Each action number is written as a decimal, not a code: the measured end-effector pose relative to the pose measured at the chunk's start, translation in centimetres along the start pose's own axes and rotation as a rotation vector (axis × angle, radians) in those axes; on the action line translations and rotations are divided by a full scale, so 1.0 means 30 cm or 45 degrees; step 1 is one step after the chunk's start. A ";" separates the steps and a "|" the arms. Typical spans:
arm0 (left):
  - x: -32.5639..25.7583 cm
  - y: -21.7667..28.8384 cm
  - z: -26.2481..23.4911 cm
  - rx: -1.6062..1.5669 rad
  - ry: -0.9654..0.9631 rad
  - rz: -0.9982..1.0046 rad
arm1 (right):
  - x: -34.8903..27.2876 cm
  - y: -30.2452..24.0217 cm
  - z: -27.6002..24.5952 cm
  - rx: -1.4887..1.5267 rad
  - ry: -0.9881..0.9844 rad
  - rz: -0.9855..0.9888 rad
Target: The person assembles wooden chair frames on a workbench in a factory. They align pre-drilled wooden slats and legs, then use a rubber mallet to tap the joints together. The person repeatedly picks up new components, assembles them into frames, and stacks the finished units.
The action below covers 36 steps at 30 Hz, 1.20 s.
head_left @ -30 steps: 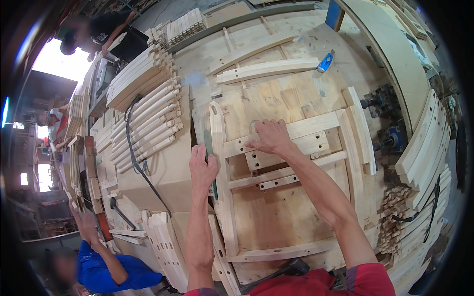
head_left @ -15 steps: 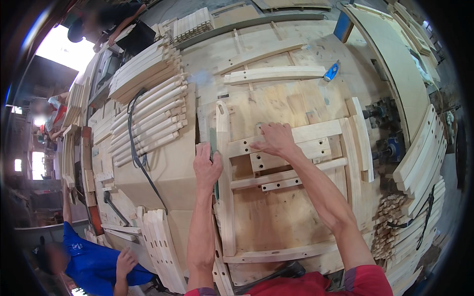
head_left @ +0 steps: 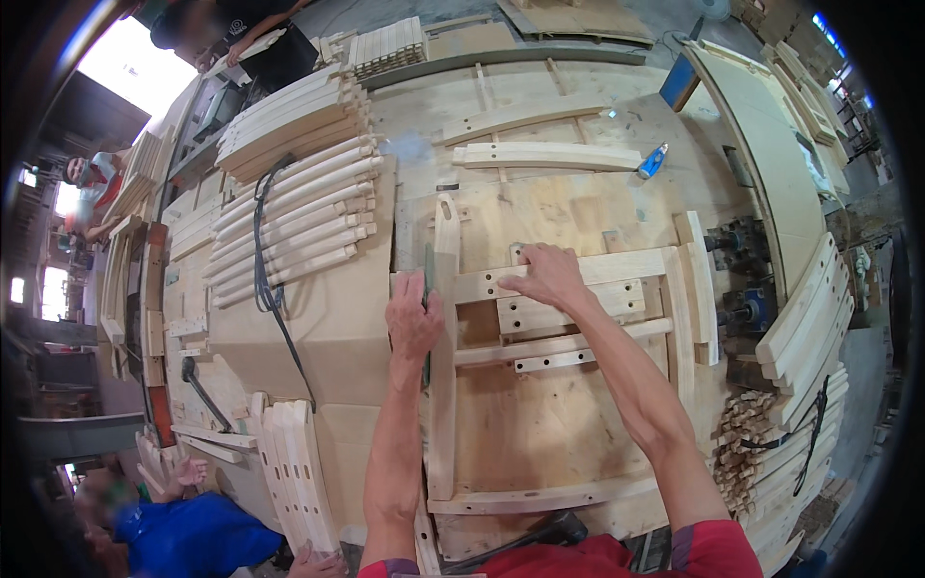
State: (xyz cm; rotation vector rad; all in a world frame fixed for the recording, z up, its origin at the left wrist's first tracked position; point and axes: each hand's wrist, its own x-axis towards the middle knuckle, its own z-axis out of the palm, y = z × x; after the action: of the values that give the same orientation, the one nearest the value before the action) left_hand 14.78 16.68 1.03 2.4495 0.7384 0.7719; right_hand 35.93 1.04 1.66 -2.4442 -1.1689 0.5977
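Your left hand (head_left: 414, 323) lies flat, fingers released, on the long upright wooden rail (head_left: 443, 356) at the left side of the frame on the bench (head_left: 540, 207). Your right hand (head_left: 549, 275) presses open-fingered on the top crosspiece (head_left: 617, 268), gripping nothing.

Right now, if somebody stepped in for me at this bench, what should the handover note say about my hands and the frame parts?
Left hand: flat on the long upright side piece at the frame's left edge, pressing it, nothing gripped.
Right hand: palm down on the top cross rail, fingers spread.
Parts: rail, slotted block and two thinner slats lie across the plywood jig board; right side piece stands at their far ends; bottom rail lies below.
Done: pieces are laid out in frame shape.
Left: whether the joints are fully seated cannot be told; check them.
Spare curved slats are stacked to the left.
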 end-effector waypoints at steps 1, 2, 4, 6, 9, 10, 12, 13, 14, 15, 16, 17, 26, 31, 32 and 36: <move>0.000 0.002 -0.001 0.001 0.007 -0.002 | -0.001 0.003 -0.002 0.022 -0.011 0.005; 0.000 0.005 0.000 0.003 0.014 -0.004 | -0.002 0.005 -0.004 0.044 -0.022 0.010; 0.005 0.012 0.003 -0.001 0.020 -0.018 | 0.005 0.005 -0.012 0.058 -0.037 0.009; 0.007 0.015 0.005 -0.009 0.026 -0.028 | 0.006 0.006 -0.017 0.053 -0.049 0.020; 0.007 0.016 0.009 -0.012 0.029 -0.048 | 0.009 -0.004 -0.017 0.003 -0.042 0.014; 0.005 0.016 0.008 -0.004 0.027 -0.061 | 0.009 -0.009 -0.019 0.010 -0.044 0.010; 0.004 0.014 0.006 -0.002 0.034 -0.064 | 0.006 -0.009 -0.024 0.026 -0.047 0.010; 0.004 0.014 0.006 -0.007 0.044 -0.055 | 0.007 -0.009 -0.023 0.020 -0.036 -0.001; 0.004 0.015 0.006 -0.012 0.053 -0.045 | 0.009 -0.008 -0.022 0.013 -0.024 -0.012; 0.005 0.017 0.006 -0.011 0.050 -0.044 | 0.007 -0.006 -0.018 0.011 -0.013 -0.019; 0.006 0.020 0.006 -0.010 0.047 -0.043 | 0.005 -0.002 -0.015 0.004 -0.009 -0.017; 0.006 0.023 0.006 -0.009 0.044 -0.042 | 0.002 0.001 -0.013 -0.003 -0.005 -0.014; -0.017 -0.002 -0.045 -0.274 0.334 -0.035 | 0.017 -0.015 0.001 0.014 0.023 -0.179; -0.047 0.197 0.076 0.133 0.347 -0.202 | -0.127 0.123 -0.015 -0.027 0.472 -0.229; -0.044 0.153 0.039 0.189 0.283 -0.191 | -0.173 0.092 -0.014 0.064 0.614 -0.257; -0.072 0.112 -0.079 0.155 0.369 -0.145 | -0.455 0.051 0.005 0.185 1.053 -0.149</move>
State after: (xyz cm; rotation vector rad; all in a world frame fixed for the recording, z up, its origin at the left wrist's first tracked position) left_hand 12.98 13.47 3.85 2.4025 1.0502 1.0789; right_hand 29.10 -10.70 3.74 -2.1145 -0.8541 -0.3420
